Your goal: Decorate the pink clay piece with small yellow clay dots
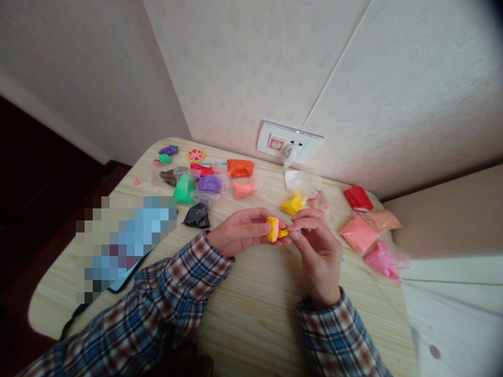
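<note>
Over the middle of a light wooden table, both my hands meet on a small yellow clay piece with a pink layer. My left hand grips it between thumb and fingers. My right hand pinches its right end with the fingertips. Both wrists wear plaid sleeves. A bag of yellow clay lies just behind the hands.
Small bags of clay lie about: black, green, purple, orange, red, pink. A pixelated device lies at the left. A wall socket sits behind the table.
</note>
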A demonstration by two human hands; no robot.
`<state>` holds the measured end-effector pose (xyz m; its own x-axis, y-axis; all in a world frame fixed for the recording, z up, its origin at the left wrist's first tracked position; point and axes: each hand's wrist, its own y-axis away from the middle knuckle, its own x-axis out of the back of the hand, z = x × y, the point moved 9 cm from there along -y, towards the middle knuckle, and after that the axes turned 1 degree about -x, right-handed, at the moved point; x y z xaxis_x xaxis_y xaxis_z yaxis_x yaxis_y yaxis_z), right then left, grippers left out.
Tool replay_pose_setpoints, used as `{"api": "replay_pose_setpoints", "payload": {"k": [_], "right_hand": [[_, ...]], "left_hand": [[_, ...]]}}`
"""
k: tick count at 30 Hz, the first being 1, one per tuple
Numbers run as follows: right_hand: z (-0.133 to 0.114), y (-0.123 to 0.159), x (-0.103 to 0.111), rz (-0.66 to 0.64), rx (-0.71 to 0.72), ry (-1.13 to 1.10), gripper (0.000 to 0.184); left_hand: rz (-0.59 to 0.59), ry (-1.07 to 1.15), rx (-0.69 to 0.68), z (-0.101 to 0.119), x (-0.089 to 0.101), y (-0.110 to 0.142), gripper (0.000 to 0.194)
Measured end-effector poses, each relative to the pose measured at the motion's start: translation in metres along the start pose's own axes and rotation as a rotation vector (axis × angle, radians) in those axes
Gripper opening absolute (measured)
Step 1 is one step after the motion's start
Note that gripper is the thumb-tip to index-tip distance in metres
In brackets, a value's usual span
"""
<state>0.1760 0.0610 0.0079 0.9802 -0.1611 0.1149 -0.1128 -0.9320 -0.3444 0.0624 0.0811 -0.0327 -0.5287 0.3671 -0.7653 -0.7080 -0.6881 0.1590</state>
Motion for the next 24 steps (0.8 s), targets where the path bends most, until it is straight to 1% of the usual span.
{"api": "replay_pose_setpoints", "payload": {"k": [7, 12, 24], "right_hand": [[-0.0035, -0.0008, 0.0011, 0.007, 0.025, 0.001, 0.007], [-0.0029, -0.0008, 0.0002, -0.003, 0.028, 0.021, 0.007], [0.0010, -0.0002, 0.0019, 0.024, 0.006, 0.019, 0.006]], "left_hand": [[-0.016, 0.004, 0.002, 0.0012, -0.0005, -0.0016, 0.028], [-0.013, 0.015, -0.003, 0.0025, 0.0017, -0.0016, 0.033], [-0.005, 0.010, -0.017, 0.0028, 0.0010, -0.0018, 0.034]]}}
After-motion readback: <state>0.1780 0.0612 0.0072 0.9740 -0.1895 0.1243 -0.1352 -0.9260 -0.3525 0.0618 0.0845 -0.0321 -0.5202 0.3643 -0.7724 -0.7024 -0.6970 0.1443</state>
